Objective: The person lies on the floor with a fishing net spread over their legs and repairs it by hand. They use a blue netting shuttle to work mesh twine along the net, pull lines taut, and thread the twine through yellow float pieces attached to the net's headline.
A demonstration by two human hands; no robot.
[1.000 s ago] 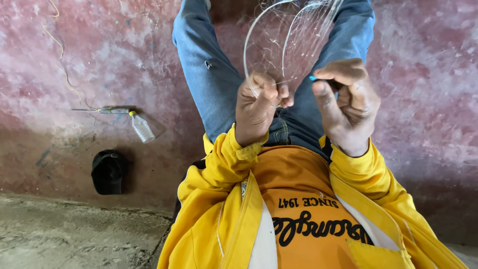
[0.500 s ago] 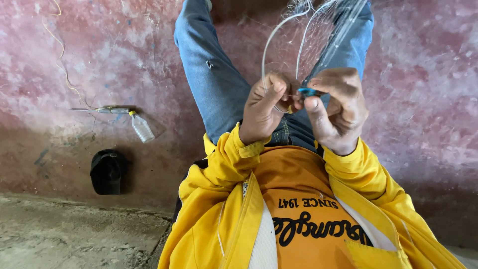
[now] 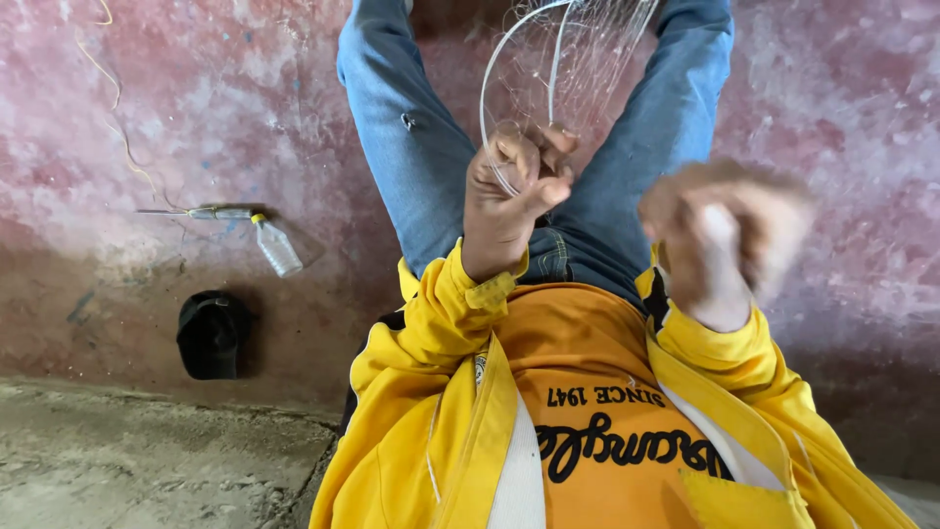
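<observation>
I sit with my legs in blue jeans (image 3: pixel 411 167) stretched out ahead and a yellow jacket (image 3: pixel 431 362) over an orange shirt. My left hand (image 3: pixel 509 196) is raised between my knees, fingers pinched on a white cord loop (image 3: pixel 494 108) that edges a fine translucent net (image 3: pixel 597 59). The net runs up and out of the frame's top edge. My right hand (image 3: pixel 725 235) is lower and to the right, apart from the net, and blurred by motion. Whether anything is in it is hidden by the blur.
A small clear plastic bottle (image 3: pixel 277 247) and a thin screwdriver-like tool (image 3: pixel 211 213) lie on the reddish surface (image 3: pixel 196 118) to the left. Below them lies a black cap (image 3: pixel 211 335). Rough grey concrete (image 3: pixel 147 460) fills the lower left.
My right hand, which held a small blue tool against the net beside my left hand, has pulled away down and to the right. My left hand keeps its pinch on the cord.
</observation>
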